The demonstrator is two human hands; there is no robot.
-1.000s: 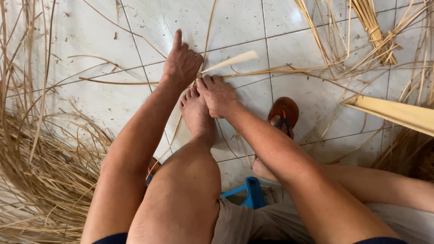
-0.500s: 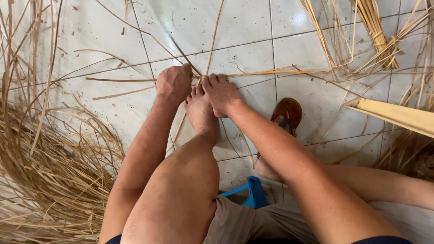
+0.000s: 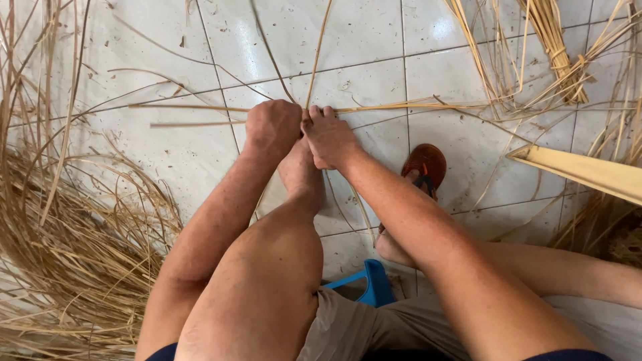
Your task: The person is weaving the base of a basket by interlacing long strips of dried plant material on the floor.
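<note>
My left hand (image 3: 271,127) is a closed fist gripping thin straw-coloured reed strips (image 3: 200,107) that run left and right across the white tile floor. My right hand (image 3: 328,137) sits right beside it, fingers curled down on the same strips where they cross over my bare left foot (image 3: 299,170). One strip (image 3: 319,50) rises from between the hands toward the top of the view. My raised left knee fills the lower middle and hides part of the foot.
A large heap of loose reed strips (image 3: 60,247) lies at the left. A tied bundle (image 3: 558,47) and more strips lie at the top right, a wide pale slat (image 3: 588,170) at the right. My right foot wears a brown sandal (image 3: 424,167); a blue stool (image 3: 374,284) is under me.
My left hand went from flat and open on the floor to a fist closed on the strips, drawn in beside my right hand. The wide pale strip near my foot is gone from sight.
</note>
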